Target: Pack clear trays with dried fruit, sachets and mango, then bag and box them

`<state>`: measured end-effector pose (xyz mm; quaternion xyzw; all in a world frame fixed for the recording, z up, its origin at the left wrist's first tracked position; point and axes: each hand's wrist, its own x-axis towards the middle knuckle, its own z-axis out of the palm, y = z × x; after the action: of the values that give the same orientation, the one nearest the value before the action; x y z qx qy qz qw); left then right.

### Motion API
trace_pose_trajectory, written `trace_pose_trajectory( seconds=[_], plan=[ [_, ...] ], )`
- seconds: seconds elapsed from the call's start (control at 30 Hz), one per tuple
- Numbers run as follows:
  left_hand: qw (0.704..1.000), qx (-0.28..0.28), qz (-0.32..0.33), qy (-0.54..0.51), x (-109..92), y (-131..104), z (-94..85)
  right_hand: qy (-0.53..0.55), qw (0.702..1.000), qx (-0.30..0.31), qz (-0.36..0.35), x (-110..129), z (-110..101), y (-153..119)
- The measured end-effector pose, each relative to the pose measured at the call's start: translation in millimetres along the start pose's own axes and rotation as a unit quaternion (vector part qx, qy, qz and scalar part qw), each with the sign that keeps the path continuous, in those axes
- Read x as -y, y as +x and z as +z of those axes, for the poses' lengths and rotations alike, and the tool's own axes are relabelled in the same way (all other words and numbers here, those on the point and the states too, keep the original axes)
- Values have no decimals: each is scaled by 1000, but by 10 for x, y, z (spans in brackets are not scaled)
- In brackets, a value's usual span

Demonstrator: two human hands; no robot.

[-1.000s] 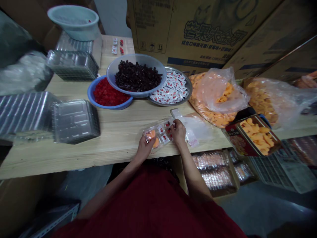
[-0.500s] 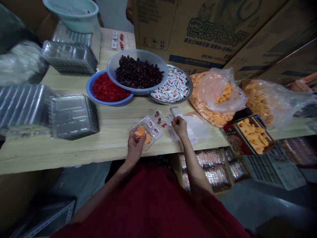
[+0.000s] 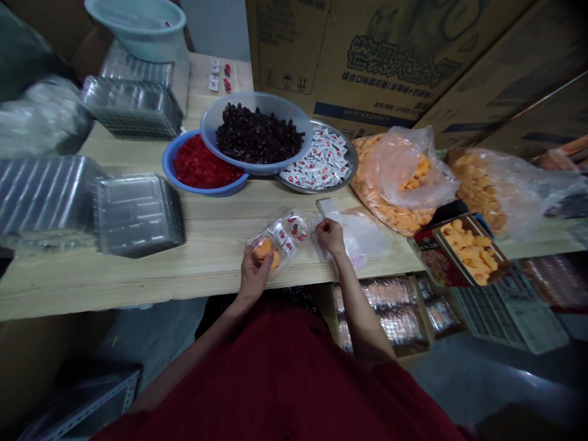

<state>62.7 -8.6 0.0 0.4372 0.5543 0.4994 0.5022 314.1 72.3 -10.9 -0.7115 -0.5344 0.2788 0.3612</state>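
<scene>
My left hand (image 3: 255, 271) grips the near left end of a clear plastic tray (image 3: 281, 240), its thumb over the orange pieces (image 3: 265, 250). White-and-red packets (image 3: 283, 237) lie in the tray's middle, and dark and red pieces (image 3: 296, 226) at its far right end. Just right of the tray, my right hand (image 3: 329, 236) is closed in a pinch at the left edge of a pile of clear plastic bags (image 3: 362, 236). The fingertips touch the film, but how much of it they hold is too small to tell.
Behind the tray stand a bowl of dark pieces (image 3: 258, 138), a blue bowl of red pieces (image 3: 204, 164) and a metal bowl of packets (image 3: 321, 160). Stacked trays (image 3: 138, 214) are left; orange-filled bags (image 3: 399, 177) and a tin (image 3: 459, 251) right.
The tray and my left hand have shifted slightly right and tilted, the tray's far end now nearer the plastic bags. My right hand has moved slightly left and closed more tightly.
</scene>
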Motion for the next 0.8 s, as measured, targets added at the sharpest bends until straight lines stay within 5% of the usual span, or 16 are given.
trace_pose_trajectory(
  seconds=[0.33, 0.57, 0.8],
  plan=[
    [997, 40, 0, 69, 186, -169, -5, -22, 1000, -13, -12, 60, 50, -14],
    [995, 90, -20, 36, 155, 28, -46, 8, 999, 30, -24, 118, 11, 131],
    [984, 157, 36, 80, 30, 213, -93, 34, 994, 102, 2, 77, -42, 367]
  ],
)
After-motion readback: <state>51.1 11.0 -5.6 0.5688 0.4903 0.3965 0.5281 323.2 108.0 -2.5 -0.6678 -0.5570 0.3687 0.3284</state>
